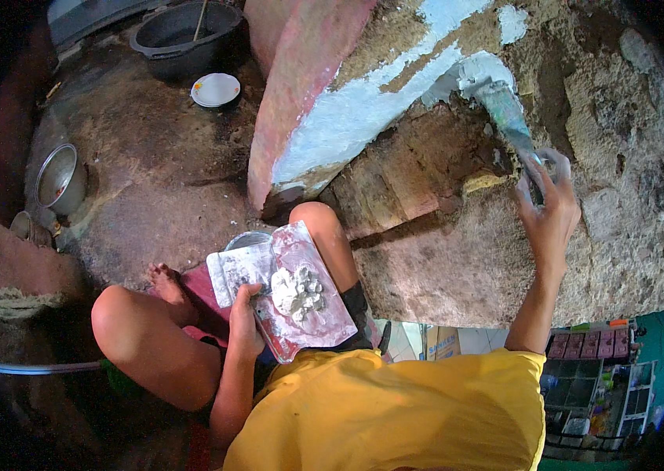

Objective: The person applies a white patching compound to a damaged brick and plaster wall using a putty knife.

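Note:
My left hand [244, 322] grips a flat, pinkish board [328, 322] over my lap, thumb on top. A lumpy mound of white paste [297, 292] sits on it, and a white-smeared flat piece [230, 271] lies at its left. The rim of a bowl [247, 237] shows behind them. My right hand [548, 200] is closed on the handle of a putty knife [508, 110], whose smeared blade touches fresh white paste [477, 72] along the edge of a hollow [406, 177] in the rough, partly whitened surface.
A large dark basin [167, 51] with a stick, a white plate [214, 88], a metal bowl [57, 177] and a small pot [27, 229] stand on the stained floor at left. A pale blue hose [45, 366] runs at lower left. Racks [591, 392] appear at lower right.

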Demonstrator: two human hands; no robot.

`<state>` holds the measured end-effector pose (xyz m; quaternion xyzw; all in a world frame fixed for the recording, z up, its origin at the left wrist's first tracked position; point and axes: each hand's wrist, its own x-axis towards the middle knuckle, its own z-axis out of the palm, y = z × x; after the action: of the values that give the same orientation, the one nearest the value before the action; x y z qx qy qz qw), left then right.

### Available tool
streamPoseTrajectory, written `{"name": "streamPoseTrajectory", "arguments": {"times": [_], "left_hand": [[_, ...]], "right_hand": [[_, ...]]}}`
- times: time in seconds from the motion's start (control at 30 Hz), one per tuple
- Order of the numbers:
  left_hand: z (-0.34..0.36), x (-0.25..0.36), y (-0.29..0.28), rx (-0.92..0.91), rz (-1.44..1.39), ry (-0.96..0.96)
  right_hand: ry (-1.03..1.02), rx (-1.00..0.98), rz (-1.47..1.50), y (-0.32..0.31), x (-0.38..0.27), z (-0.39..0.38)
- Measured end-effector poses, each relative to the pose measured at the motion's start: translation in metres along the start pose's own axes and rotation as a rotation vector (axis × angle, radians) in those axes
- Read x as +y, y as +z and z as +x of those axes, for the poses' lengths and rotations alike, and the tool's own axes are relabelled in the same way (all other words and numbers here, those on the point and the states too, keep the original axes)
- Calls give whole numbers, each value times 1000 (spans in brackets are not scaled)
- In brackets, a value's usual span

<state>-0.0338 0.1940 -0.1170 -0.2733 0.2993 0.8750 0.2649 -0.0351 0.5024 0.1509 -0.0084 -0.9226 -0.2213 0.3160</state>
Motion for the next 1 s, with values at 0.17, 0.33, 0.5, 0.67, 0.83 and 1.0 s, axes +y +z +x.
{"name": "streamPoseTrajectory", "arguments": {"times": [0.17,0.33,0.5,0.67,0.83,1.0], "left_hand": [[2,0,-1,-11,0,-11],[3,-2,-5,-2,5,-6],[4,-1,-6,-13,-1,4],[7,-2,-7,-22,-7,-17],[4,-1,-4,-21,14,-22],[2,1,-2,-6,5,-34]], "right_hand": [[-18,47,16,10,2,5],[45,3,-36,10,-1,7],[-80,-28,-75,-2,-14,21],[-132,-86,-147,-12,-21,34],[-133,-64,-153,-10,-15,37],[-154,-39,-186,-1,-5,39]]}}
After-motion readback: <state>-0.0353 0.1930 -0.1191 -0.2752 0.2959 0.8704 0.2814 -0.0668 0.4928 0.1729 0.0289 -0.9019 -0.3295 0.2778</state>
